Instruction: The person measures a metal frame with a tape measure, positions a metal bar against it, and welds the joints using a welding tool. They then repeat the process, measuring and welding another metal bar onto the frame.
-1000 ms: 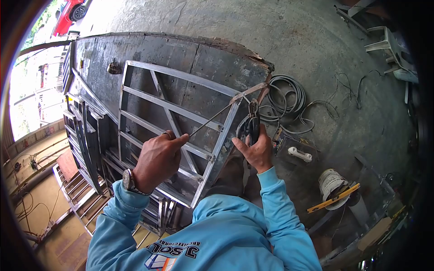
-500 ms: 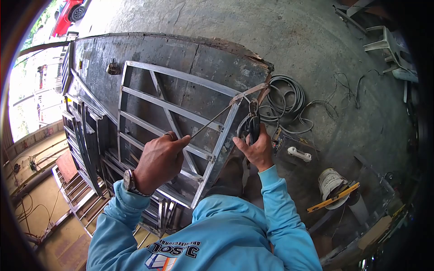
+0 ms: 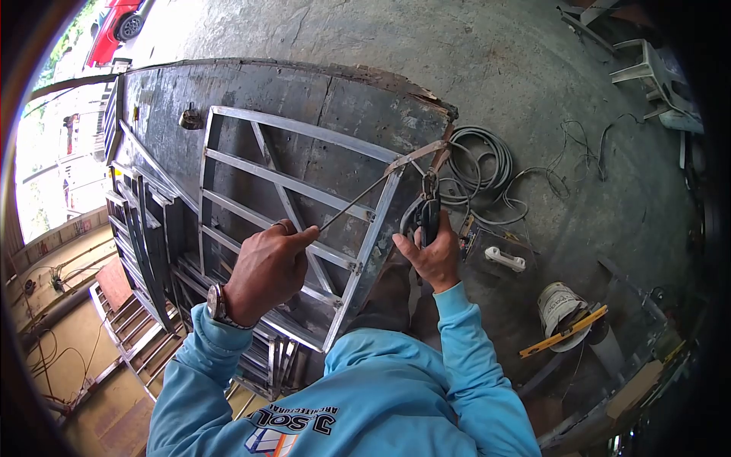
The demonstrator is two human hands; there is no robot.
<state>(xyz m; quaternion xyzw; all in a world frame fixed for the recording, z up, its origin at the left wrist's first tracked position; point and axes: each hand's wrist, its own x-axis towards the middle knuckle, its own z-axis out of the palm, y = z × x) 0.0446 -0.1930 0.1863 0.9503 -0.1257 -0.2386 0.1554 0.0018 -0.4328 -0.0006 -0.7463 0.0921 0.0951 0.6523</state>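
Note:
My left hand [image 3: 268, 268] is closed around the near end of a thin metal rod [image 3: 352, 202], over a welded metal frame [image 3: 301, 183] of silver bars. That rod slants up and right to the frame's upper right corner, where a brown flat metal strip [image 3: 415, 155] lies. My right hand [image 3: 435, 255], just right of the frame, grips a black welding electrode holder [image 3: 430, 217] upright. Its top end is close below the brown strip. The frame has several crossbars and one diagonal brace, and it lies on a dark, scuffed tabletop [image 3: 263, 84].
A coiled grey cable [image 3: 495, 164] lies on the concrete floor beyond the table's right edge. A box with a white handle [image 3: 505, 259] stands nearby. Farther right are a bucket [image 3: 560, 305], a yellow spirit level [image 3: 563, 332] and a white plastic chair [image 3: 651, 68]. Stacked metal frames [image 3: 141, 244] lean at left.

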